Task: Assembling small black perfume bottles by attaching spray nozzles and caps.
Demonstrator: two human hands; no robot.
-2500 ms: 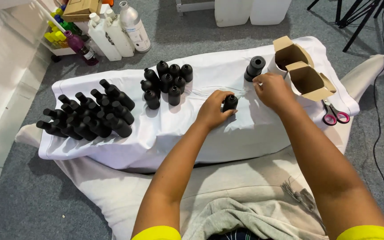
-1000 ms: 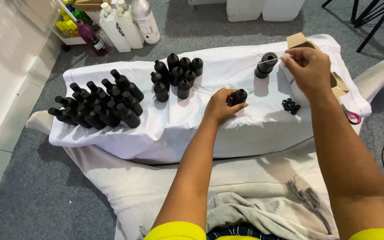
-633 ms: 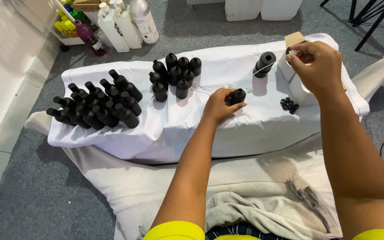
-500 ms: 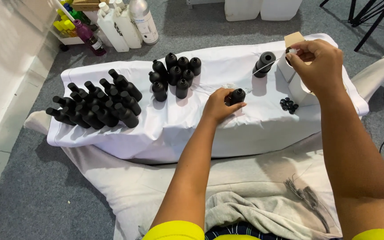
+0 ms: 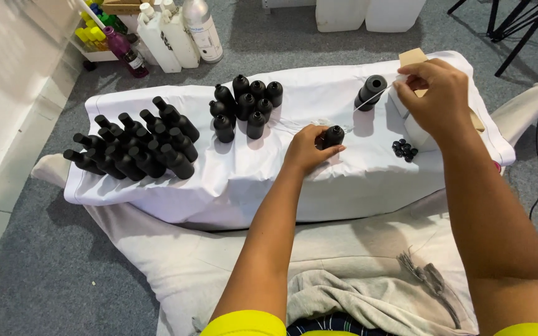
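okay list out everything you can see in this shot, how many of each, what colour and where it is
Black bottle: one, black, lying on the white cloth, held by the left hand.
Lying bottles: a large heap, too many to count, black, cloth's left end.
Upright bottles: about eight, black, cloth's middle, capped.
Open bottle: one, black, uncapped, near the right hand.
Small caps: a small cluster, black, below the right hand.
White cloth: one, white, covering the low work surface.
Cardboard box: one, brown, behind the right hand.
Large white bottles: about three, on the floor, upper left.
Left hand: gripping the black bottle.
Right hand: pinching something small and pale; unclear what.
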